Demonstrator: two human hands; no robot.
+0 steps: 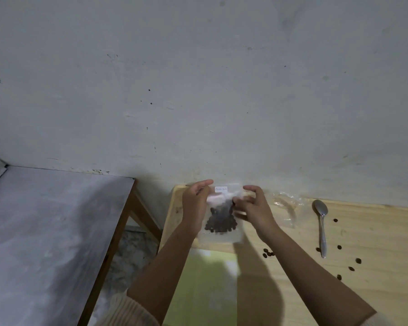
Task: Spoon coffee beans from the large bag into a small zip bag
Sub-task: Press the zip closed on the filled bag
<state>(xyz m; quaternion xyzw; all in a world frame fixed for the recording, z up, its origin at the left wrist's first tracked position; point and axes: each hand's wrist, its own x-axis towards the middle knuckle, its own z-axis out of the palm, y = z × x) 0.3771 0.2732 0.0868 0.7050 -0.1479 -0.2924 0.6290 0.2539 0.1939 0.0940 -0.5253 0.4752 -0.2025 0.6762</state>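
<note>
The small zip bag [222, 215] is at the back left corner of the table [375, 243], with the wall [198, 90] just behind it. Coffee beans [220, 222] lie in the bag's lower part. The left hand [194, 203] grips its left edge, the right hand [252, 205] its right edge. Right of the bag lies crumpled plastic [285, 205], and farther right a spoon [322, 227]. Loose beans [267, 253] lie right of the bag, nearer the person, some around the spoon. Left of the bag, well apart, stands a second table [45, 231].

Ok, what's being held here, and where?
The small zip bag, held near its top: left hand at its left edge, right hand at its right.
</note>
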